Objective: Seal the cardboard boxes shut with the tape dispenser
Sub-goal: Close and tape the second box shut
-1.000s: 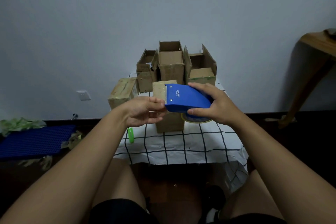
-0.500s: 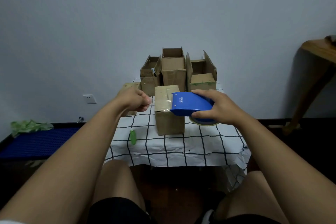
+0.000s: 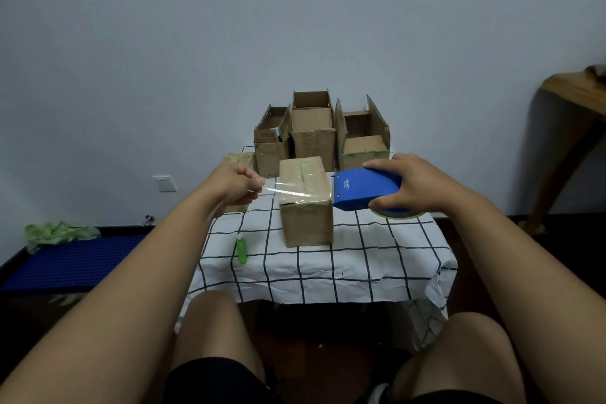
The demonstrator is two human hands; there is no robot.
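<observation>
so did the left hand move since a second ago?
Yes. The left hand pulled left, away from the dispenser, now left of the front box, pinching tape.

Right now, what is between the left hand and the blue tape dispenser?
In the head view, a strip of clear tape spans from the left hand over the closed cardboard box to the tape dispenser, which the right hand holds.
</observation>
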